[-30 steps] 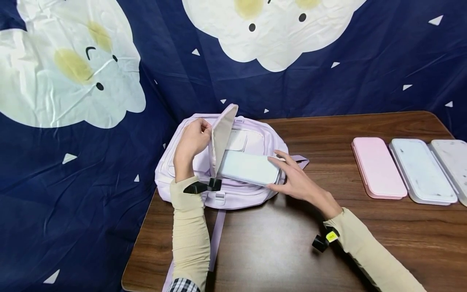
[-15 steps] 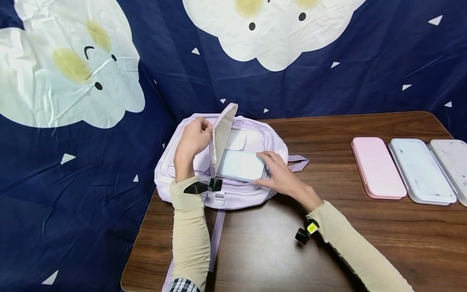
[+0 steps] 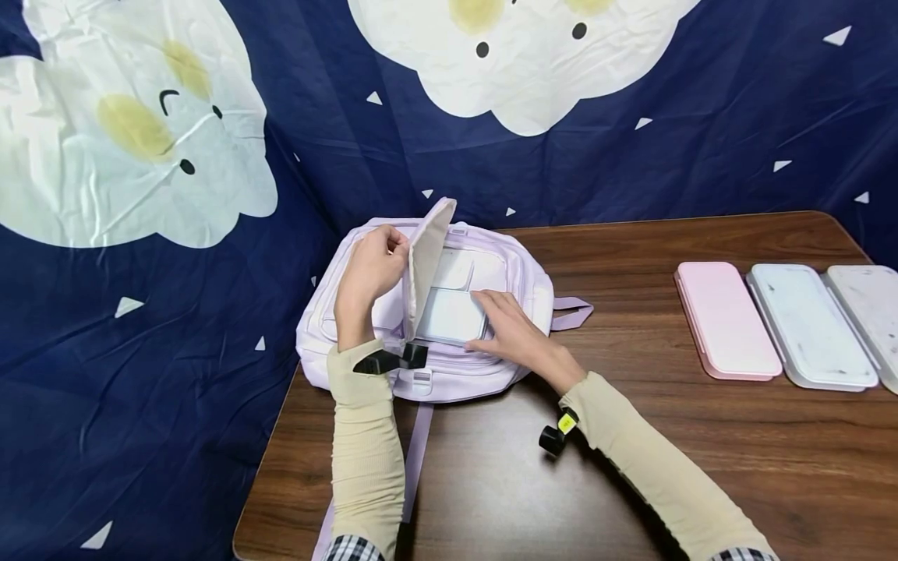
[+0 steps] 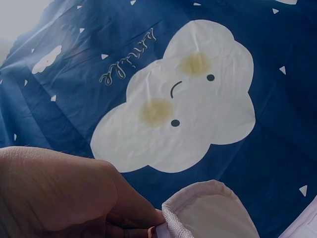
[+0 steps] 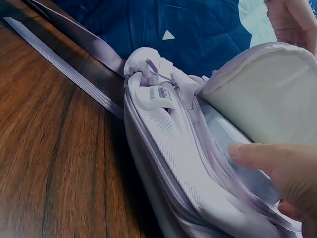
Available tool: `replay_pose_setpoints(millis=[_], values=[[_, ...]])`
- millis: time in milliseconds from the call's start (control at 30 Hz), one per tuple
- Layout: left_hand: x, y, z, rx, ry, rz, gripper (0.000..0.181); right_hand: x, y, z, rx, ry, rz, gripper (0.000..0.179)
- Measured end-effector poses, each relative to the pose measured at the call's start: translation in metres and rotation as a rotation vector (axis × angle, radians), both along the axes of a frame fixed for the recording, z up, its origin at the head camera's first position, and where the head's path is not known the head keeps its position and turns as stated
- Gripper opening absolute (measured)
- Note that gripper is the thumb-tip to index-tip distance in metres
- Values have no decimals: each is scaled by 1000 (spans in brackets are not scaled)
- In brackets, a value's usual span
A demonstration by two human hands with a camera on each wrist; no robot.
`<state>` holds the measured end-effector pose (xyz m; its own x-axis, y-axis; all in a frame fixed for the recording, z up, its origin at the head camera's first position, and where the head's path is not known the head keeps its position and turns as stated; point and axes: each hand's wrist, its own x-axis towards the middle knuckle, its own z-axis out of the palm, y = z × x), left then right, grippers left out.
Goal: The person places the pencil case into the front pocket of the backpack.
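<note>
A lavender backpack lies on the table with its front pocket unzipped. My left hand pinches the edge of the pocket flap and holds it raised; the left wrist view shows the fingertips at the flap's piped edge. A light blue pencil case lies partly in the pocket, its left end hidden behind the flap. My right hand holds the case's right end between thumb and fingers. In the right wrist view, the thumb lies over the case, beside the pocket's zipped edge.
On the right of the wooden table lie a pink case, another pale blue case and a greyish white case. A strap sticks out right of the backpack. A navy curtain with clouds hangs behind.
My right hand has moved left with the light blue pencil case, which has slid further under the flap. The left hand still holds the flap up in the same place.
</note>
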<state>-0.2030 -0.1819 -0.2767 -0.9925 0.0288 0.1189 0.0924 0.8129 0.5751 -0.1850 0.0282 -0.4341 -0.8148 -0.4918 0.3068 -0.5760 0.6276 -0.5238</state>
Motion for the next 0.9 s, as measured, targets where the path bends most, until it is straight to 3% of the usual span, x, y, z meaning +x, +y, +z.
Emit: replay_pose_setpoints(millis=[200, 333, 533, 633, 900], values=[[1, 1, 0, 1, 6, 1, 22, -2, -10, -1, -45, -58, -26, 87], [2, 1, 0, 4, 8, 4, 21, -1, -14, 1, -119, -155, -70, 86], [1, 1, 0, 5, 12, 1, 21, 2, -12, 11, -287, -298, -163, 67], [1, 1, 1, 9, 15, 3, 21, 3, -12, 15, -308, -340, -177, 59], [2, 1, 0, 12, 9, 0, 22, 5, -20, 14, -302, -342, -151, 57]])
